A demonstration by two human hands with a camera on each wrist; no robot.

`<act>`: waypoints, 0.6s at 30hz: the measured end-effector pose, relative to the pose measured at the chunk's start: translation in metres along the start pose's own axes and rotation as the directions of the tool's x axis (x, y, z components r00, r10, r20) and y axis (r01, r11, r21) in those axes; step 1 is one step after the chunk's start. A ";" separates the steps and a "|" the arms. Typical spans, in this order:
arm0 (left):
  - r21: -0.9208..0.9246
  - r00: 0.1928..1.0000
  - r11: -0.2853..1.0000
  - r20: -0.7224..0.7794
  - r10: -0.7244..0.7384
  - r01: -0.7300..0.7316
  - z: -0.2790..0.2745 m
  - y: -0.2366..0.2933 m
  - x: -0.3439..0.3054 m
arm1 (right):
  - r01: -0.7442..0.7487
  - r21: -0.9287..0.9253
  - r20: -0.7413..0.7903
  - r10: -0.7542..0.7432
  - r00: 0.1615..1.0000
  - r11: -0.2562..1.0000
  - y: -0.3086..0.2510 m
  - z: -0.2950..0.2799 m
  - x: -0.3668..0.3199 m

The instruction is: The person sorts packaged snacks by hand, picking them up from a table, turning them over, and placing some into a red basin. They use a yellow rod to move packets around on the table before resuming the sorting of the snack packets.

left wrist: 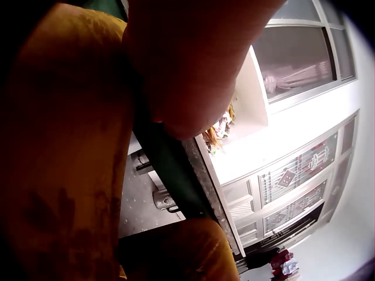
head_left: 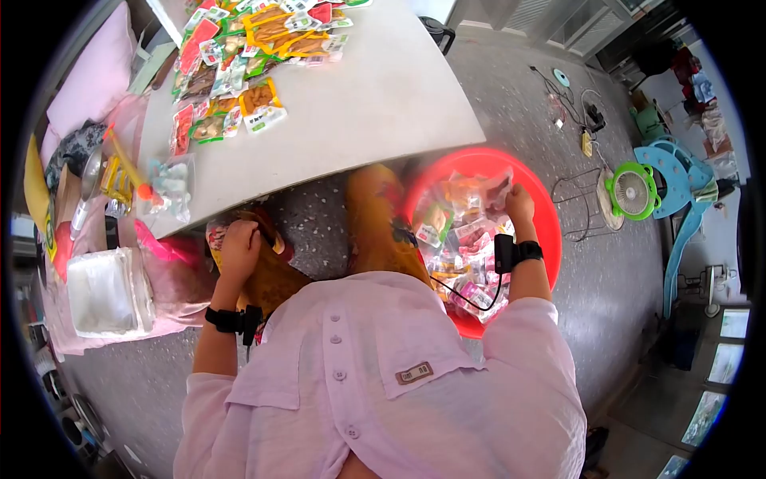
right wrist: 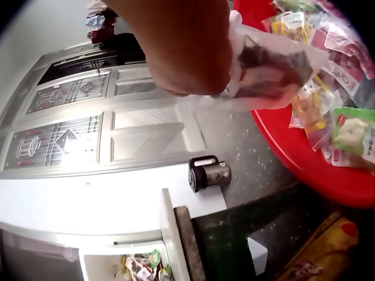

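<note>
My right hand point(head_left: 520, 204) grips a clear plastic packet point(right wrist: 272, 70) by its edge, over the right part of a red basin point(head_left: 550, 219). Dark brown and reddish food shows through the film. Beneath it, several other sealed snack packets point(head_left: 471, 247) fill the basin, some with green, yellow or pink labels. On my left knee, over the yellow patterned trousers point(head_left: 275, 271), rests my left hand point(head_left: 242, 246), fingers loosely curled and holding nothing. In the left wrist view that hand is dark and partly cut off.
A white table point(head_left: 383, 96) stands ahead, with a pile of snack packets point(head_left: 247, 48) at its far left. On the left are a clear bag point(head_left: 171, 188) and a white plastic container point(head_left: 104, 291). A green fan point(head_left: 633, 191) and a blue chair point(head_left: 674, 180) stand right.
</note>
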State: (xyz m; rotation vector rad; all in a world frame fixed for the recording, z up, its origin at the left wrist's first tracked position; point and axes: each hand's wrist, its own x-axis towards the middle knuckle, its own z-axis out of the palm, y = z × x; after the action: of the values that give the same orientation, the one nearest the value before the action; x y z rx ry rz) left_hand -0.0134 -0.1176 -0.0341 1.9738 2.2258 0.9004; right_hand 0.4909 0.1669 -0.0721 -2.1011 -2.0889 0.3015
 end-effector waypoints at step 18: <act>0.120 0.973 0.992 -0.231 0.000 0.029 -0.030 -0.011 -0.026 | 0.395 0.559 0.054 -0.507 0.860 0.729 -0.125 0.103 -0.036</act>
State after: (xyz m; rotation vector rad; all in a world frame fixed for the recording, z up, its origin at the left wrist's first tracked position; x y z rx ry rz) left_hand -0.0299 -0.1535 -0.0230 1.9925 2.4719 1.0658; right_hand 0.3434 0.1297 -0.1388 -1.2327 -2.2043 0.9329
